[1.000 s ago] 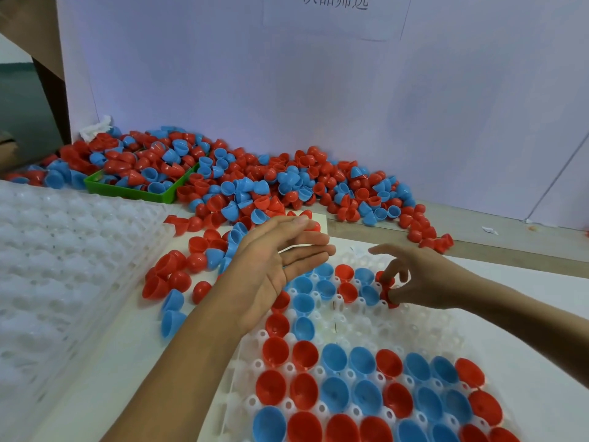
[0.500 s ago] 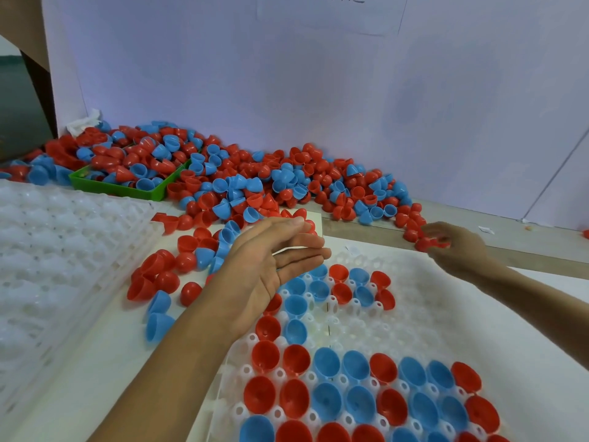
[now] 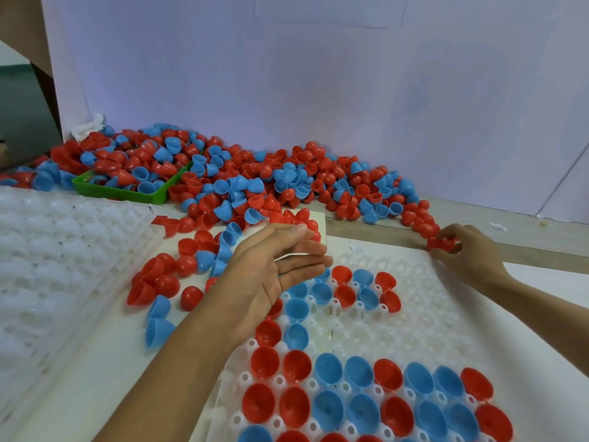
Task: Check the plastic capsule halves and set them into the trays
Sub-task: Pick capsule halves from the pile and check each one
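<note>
Red capsule half now in right hand

Loose capsule halves heaped behind tray; spare trays left; bin far left in heap.

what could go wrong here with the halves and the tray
The right hand pinches a red half at the end of the loose pile's tail, so neighbours there may get knocked and roll off along the table. The left hand hovers open over the white tray and hides some pockets, so a half could be set down crooked there.
</note>
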